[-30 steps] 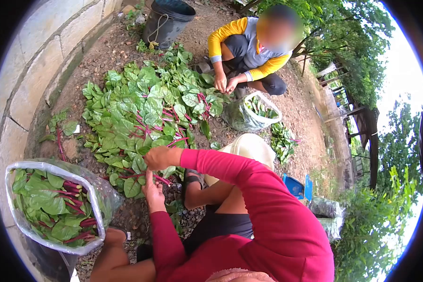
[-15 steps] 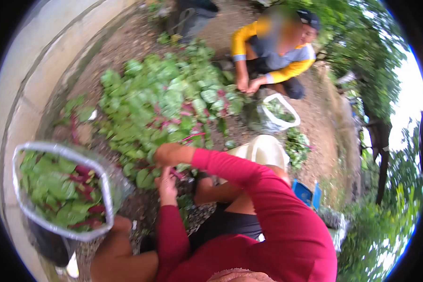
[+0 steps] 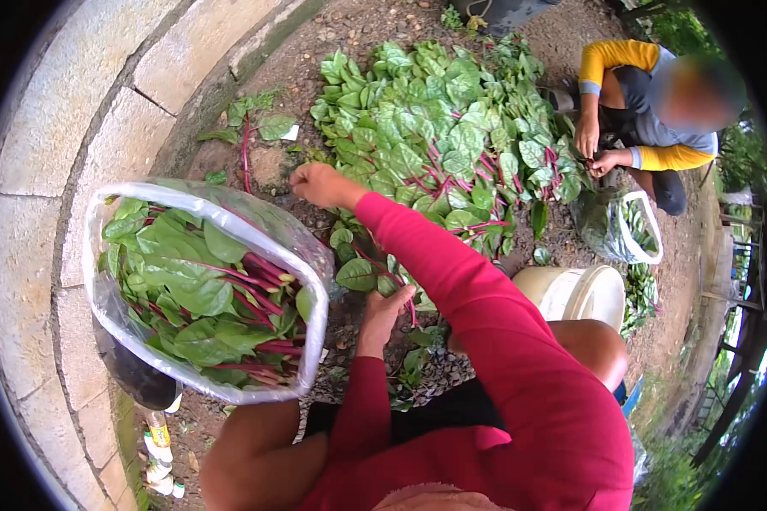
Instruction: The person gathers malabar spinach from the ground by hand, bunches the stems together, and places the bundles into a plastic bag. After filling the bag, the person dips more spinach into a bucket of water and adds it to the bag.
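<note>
My left hand [image 3: 383,322] grips a purple-red stem with green leaves [image 3: 358,274], low beside the bag. Higher up, my right hand [image 3: 322,185] has its fingers closed between the clear bag's rim and the leaf pile; whatever they hold is too small to make out. The clear plastic bag [image 3: 320,328] stands open at the left, full of leafy red-stemmed cuttings [image 3: 204,294]. A large pile of the same greens [image 3: 435,128] lies on the soil just beyond my hands.
Curved stone edging [image 3: 38,264] runs along the left. A pale bucket [image 3: 571,294] lies by my knee. At the upper right a person in yellow sleeves [image 3: 609,60] crouches beside another clear bag [image 3: 643,226]. Small bottles [image 3: 159,443] lie at lower left.
The view has shifted, so the bag and pile appear further right. My right hand has come away from my left hand, which still holds a leafy stem.
</note>
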Action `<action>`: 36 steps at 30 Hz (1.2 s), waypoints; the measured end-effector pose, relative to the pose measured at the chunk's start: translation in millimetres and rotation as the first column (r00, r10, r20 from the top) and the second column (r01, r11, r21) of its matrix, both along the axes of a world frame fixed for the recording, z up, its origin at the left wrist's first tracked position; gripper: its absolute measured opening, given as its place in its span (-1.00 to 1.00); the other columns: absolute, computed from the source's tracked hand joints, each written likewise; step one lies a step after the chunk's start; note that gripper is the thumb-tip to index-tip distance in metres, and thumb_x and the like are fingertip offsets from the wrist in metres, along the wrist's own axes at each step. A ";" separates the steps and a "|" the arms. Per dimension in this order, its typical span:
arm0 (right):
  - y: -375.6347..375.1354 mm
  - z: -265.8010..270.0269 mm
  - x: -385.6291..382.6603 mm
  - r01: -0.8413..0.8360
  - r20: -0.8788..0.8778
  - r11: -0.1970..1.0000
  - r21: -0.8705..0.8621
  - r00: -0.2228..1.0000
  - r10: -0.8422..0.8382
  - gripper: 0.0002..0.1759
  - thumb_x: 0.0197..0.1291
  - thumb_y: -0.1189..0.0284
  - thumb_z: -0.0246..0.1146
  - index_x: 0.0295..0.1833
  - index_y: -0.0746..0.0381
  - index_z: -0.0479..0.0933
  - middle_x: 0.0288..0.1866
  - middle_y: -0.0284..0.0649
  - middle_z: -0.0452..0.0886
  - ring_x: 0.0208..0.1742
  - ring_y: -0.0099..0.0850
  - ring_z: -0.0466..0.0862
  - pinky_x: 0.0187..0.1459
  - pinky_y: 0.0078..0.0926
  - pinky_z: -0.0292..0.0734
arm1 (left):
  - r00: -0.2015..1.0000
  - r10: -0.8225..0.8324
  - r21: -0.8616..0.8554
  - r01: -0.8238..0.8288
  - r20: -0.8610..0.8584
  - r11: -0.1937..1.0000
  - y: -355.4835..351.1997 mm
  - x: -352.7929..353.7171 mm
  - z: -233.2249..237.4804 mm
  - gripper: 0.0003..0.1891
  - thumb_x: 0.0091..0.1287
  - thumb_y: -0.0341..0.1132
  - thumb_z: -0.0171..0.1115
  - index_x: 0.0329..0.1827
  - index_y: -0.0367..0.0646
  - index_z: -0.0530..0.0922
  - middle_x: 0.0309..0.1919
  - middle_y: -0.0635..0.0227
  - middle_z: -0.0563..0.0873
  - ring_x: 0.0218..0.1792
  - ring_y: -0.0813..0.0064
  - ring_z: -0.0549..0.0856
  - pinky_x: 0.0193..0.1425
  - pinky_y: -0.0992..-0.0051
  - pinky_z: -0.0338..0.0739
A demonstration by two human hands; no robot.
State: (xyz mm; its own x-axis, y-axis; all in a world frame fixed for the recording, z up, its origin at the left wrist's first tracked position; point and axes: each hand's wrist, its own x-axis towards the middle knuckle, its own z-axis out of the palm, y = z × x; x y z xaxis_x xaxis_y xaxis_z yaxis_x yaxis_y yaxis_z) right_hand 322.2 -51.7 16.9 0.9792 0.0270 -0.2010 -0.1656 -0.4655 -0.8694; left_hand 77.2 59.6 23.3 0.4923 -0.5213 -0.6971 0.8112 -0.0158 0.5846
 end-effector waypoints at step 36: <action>-278.0 49.1 -305.3 -0.166 -0.307 0.585 -0.794 0.940 -0.149 -0.68 0.27 0.40 0.15 0.08 0.14 0.67 0.10 0.00 0.72 0.09 -0.05 0.73 0.14 -0.12 0.65 | 0.941 0.337 0.058 -0.337 0.006 0.940 -92.2 -84.9 31.3 -0.70 0.18 -0.16 0.60 -0.38 -0.03 0.58 -0.45 0.50 0.68 -0.52 0.68 0.54 -0.43 0.56 0.35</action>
State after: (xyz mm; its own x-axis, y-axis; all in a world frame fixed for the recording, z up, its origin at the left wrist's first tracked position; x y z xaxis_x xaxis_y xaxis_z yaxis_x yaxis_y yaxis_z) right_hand 16.9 -329.8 66.0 0.8561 -0.2906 -0.4274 -0.3372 -0.9408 -0.0357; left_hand -7.6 -32.6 54.6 0.6297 -0.2846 -0.7229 0.7768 0.2254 0.5880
